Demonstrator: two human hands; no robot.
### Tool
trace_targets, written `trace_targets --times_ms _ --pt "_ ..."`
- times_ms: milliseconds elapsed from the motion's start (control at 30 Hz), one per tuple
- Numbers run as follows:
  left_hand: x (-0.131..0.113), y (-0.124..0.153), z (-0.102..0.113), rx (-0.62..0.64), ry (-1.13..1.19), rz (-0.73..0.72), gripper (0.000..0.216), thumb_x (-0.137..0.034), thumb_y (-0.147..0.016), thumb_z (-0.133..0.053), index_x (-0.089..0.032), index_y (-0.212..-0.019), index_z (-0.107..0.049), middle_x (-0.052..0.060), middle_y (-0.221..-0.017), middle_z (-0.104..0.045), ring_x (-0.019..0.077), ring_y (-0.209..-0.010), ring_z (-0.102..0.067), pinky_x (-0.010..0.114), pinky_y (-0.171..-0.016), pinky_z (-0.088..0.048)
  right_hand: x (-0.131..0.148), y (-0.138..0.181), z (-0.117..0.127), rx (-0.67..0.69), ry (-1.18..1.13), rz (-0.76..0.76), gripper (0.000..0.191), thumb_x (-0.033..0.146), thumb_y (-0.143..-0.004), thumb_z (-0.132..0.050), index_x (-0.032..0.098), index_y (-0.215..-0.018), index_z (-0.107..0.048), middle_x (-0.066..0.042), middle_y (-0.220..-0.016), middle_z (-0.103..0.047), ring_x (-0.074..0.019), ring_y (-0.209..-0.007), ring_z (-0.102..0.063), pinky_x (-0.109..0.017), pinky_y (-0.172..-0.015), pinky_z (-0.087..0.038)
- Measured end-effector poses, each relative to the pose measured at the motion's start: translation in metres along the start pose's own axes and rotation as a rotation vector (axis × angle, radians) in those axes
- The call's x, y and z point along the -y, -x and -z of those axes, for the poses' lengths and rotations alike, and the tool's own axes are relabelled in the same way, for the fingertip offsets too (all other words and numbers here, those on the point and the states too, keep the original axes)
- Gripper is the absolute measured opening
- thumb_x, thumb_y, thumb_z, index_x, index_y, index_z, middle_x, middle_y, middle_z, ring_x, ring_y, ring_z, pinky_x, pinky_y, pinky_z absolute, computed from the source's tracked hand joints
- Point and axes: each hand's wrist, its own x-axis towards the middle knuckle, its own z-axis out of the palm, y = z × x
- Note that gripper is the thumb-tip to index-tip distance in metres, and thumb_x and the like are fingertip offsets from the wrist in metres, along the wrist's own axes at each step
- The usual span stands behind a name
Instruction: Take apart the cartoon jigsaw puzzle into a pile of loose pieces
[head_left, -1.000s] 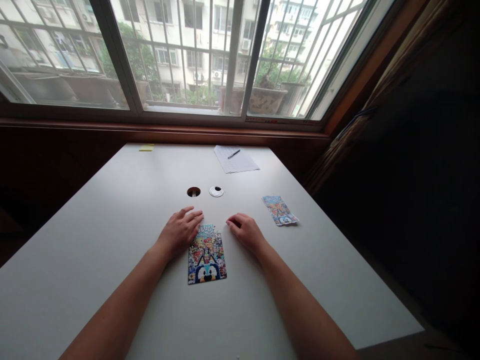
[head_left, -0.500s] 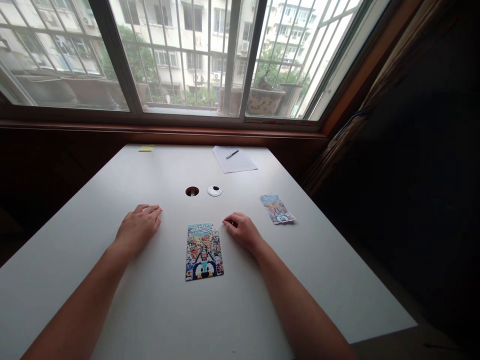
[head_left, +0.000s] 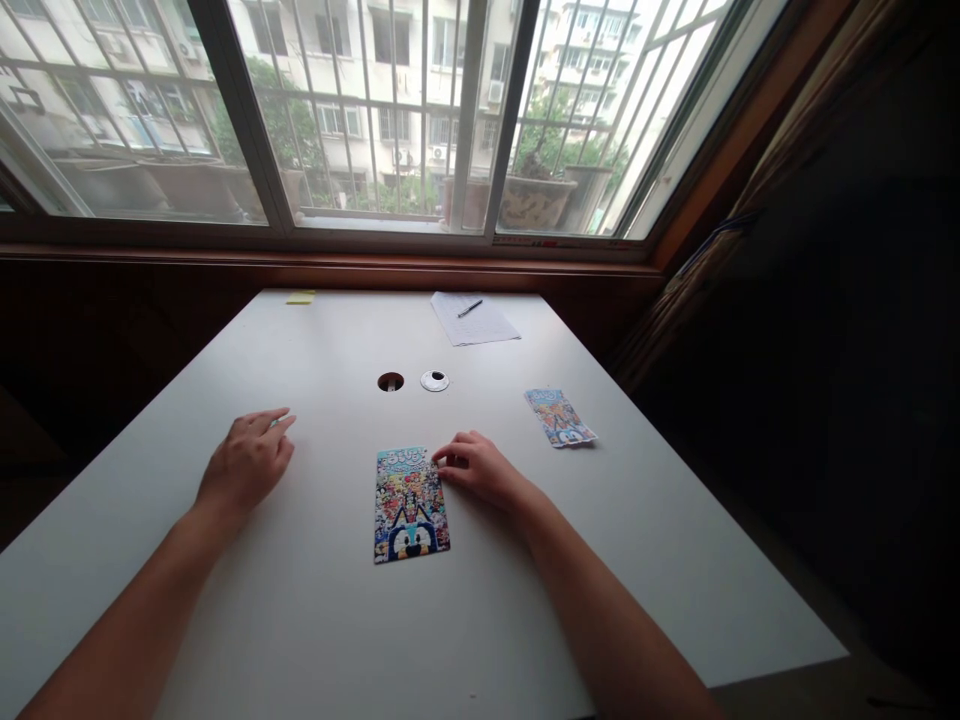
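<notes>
White rect. tabletop (head_left: 322,630) below metal-framed, barred window (head_left: 478,130). Near ctr.: multicolour rect. cartoon-print card (head_left: 411,508), marked approx. "Bluey"; smaller txt. illegible. L hand (head_left: 246,458): open, empty, left of card. R hand (head_left: 477,468): fingers curled at card's right edge; cannot tell if gripping.

Just left of the picture board (head_left: 406,510), the desk (head_left: 315,570) lies open; the right hand (head_left: 476,468) blocks its upper right edge.

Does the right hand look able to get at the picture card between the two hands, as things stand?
Probably yes: the right hand is at the upper right edge of the picture card, with nothing visible between them. The left hand is apart, to the left.
</notes>
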Motion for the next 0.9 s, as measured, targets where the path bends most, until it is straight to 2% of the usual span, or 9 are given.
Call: trace_targets --times_ms 67,167,233,333,400,500,667,800,900 --pt "-0.024 -0.003 0.004 -0.001 0.108 -0.106 0.04 -0.026 -0.095 -0.043 -0.016 -0.124 -0.067 0.01 -0.132 -0.063 0.0302 -0.122 -0.052 0.047 -0.109 -0.042 0.003 -0.001 -0.004 -0.001 0.013 -0.009 0.017 0.029 -0.087 -0.075 0.029 -0.104 -0.076 -0.002 -0.094 -0.068 -0.0192 -0.092 -0.058 -0.032 -0.087 -0.043" --pt "-0.066 -0.003 0.005 0.104 0.269 -0.245 0.036 -0.031 -0.098 -0.045 -0.02 -0.126 -0.065 0.008 -0.128 -0.065 0.0271 -0.121 -0.053 0.045 -0.107 -0.045 0.007 -0.002 -0.008 -0.013 0.035 -0.019 0.017 0.028 -0.088 -0.075 0.029 -0.105 -0.076 -0.002 -0.091 -0.068 -0.0194 -0.091 -0.057 -0.032 -0.086 -0.042" --pt "-0.091 -0.001 0.001 0.189 0.344 -0.289 0.036 -0.036 -0.099 -0.048 -0.022 -0.129 -0.063 0.007 -0.127 -0.064 0.0267 -0.122 -0.052 0.044 -0.104 -0.046 0.008 -0.002 -0.009 -0.02 0.042 -0.032 0.017 0.029 -0.088 -0.074 0.028 -0.106 -0.075 -0.002 -0.09 -0.068 -0.0192 -0.09 -0.057 -0.033 -0.087 -0.042" --pt "-0.112 0.002 -0.008 0.223 0.398 -0.271 0.042 -0.043 -0.095 -0.057 -0.023 -0.133 -0.06 0.008 -0.129 -0.062 0.029 -0.12 -0.05 0.047 -0.103 -0.046 0.011 -0.002 -0.008 -0.012 0.035 -0.055 0.021 0.034 -0.088 -0.074 0.028 -0.108 -0.074 -0.003 -0.092 -0.067 -0.0189 -0.09 -0.057 -0.033 -0.087 -0.042" --pt "-0.113 0.003 -0.014 0.205 0.439 -0.236 0.047 -0.045 -0.092 -0.062 -0.023 -0.133 -0.06 0.009 -0.128 -0.06 0.0295 -0.119 -0.049 0.047 -0.103 -0.045 0.014 -0.001 -0.008 0.003 0.041 -0.071 0.029 0.038 -0.086 -0.077 0.029 -0.113 -0.073 -0.003 -0.096 -0.066 -0.0197 -0.093 -0.057 -0.034 -0.089 -0.042" --pt "-0.102 0.005 -0.018 0.185 0.493 -0.182 0.048 -0.05 -0.091 -0.064 -0.023 -0.131 -0.061 0.009 -0.125 -0.058 0.0291 -0.117 -0.048 0.045 -0.102 -0.045 0.02 -0.001 -0.009 0.033 0.08 -0.089 0.041 0.041 -0.08 -0.082 0.031 -0.118 -0.07 -0.003 -0.101 -0.063 -0.0218 -0.098 -0.055 -0.037 -0.092 -0.041" --pt "-0.081 0.008 -0.015 0.241 0.516 -0.153 0.045 -0.057 -0.087 -0.066 -0.029 -0.123 -0.067 0.007 -0.124 -0.056 0.0299 -0.117 -0.046 0.045 -0.101 -0.044 0.026 0.0 -0.009 0.078 0.08 -0.113 0.04 0.043 -0.077 -0.084 0.031 -0.113 -0.071 -0.004 -0.103 -0.061 -0.0228 -0.101 -0.053 -0.038 -0.093 -0.04" --pt "-0.081 0.009 -0.013 0.279 0.534 -0.161 0.045 -0.058 -0.086 -0.067 -0.032 -0.123 -0.067 0.006 -0.125 -0.055 0.0304 -0.118 -0.045 0.044 -0.101 -0.043 0.025 0.0 -0.006 0.092 0.046 -0.116 0.041 0.042 -0.076 -0.085 0.03 -0.112 -0.071 -0.003 -0.104 -0.061 -0.0235 -0.102 -0.053 -0.038 -0.093 -0.04" --pt "-0.085 0.009 -0.014 0.285 0.546 -0.157 0.044 -0.058 -0.085 -0.067 -0.032 -0.12 -0.068 0.007 -0.123 -0.056 0.0301 -0.116 -0.046 0.044 -0.099 -0.043 0.024 0.0 -0.008 0.069 0.028 -0.129 0.044 0.044 -0.078 -0.082 0.03 -0.118 -0.068 -0.004 -0.106 -0.061 -0.0237 -0.104 -0.053 -0.038 -0.094 -0.04"
